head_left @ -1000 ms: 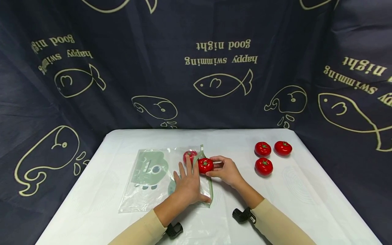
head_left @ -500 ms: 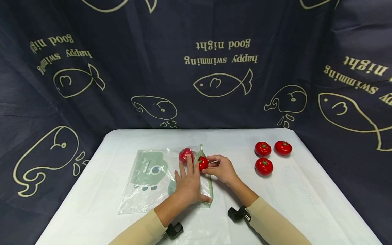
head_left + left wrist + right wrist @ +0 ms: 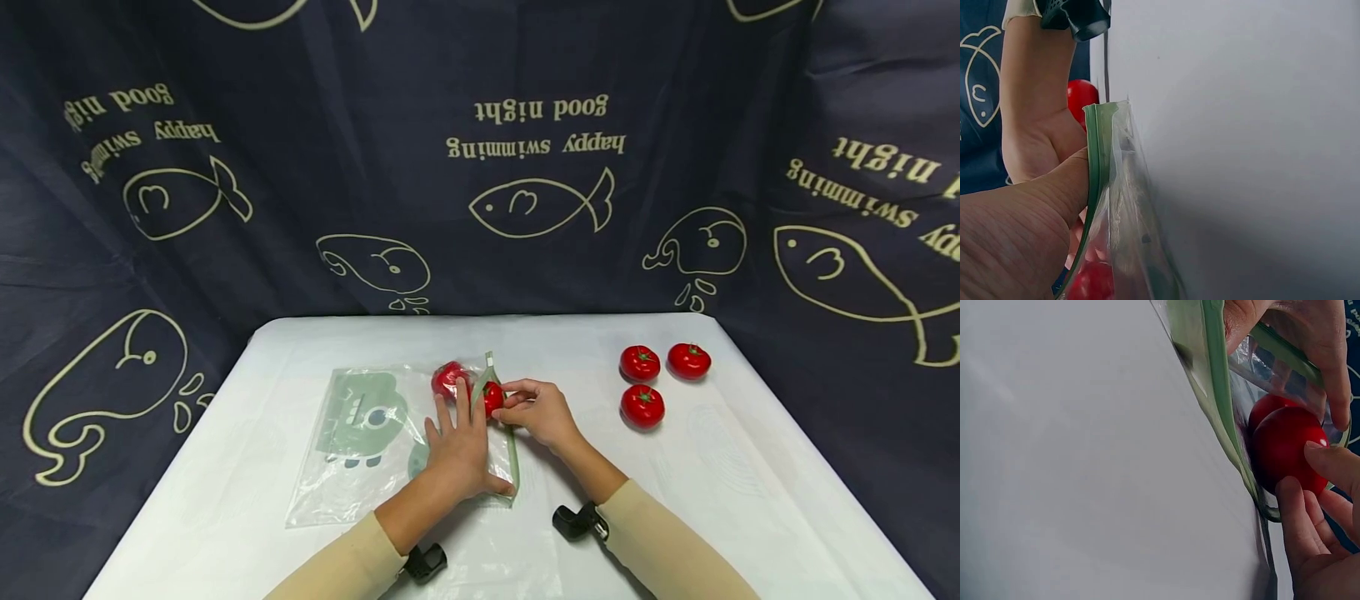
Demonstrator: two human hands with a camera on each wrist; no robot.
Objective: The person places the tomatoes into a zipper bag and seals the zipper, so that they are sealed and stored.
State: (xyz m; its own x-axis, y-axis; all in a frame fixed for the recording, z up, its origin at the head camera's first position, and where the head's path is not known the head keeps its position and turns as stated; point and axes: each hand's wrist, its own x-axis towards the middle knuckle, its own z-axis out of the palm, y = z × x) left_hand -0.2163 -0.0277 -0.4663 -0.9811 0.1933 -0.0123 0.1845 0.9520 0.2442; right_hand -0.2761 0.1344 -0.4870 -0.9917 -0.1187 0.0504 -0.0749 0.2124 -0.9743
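A clear zip bag with a green edge and a green cartoon print [image 3: 365, 417] lies on the table, its mouth facing right. Inside it, near the far side, sits one tomato [image 3: 447, 379]. My right hand [image 3: 546, 414] holds a second tomato [image 3: 492, 398] with thumb and fingers at the bag's mouth; in the right wrist view this tomato [image 3: 1288, 449] is between the green edges, against the first. My left hand [image 3: 459, 457] lies spread on the bag, thumb at the green edge [image 3: 1095, 162], fingers straight over the upper layer.
Three more tomatoes stand at the right of the white table [image 3: 592, 475]: one in front [image 3: 642, 407], one behind it [image 3: 640, 364] and one farther right [image 3: 688, 361]. Another clear plastic sheet [image 3: 517, 567] lies at the near edge. A dark printed cloth [image 3: 420, 100] hangs behind.
My right hand has moved left, carrying its tomato into the bag's mouth. The tomato inside has shifted left. My left hand has stayed nearly in place.
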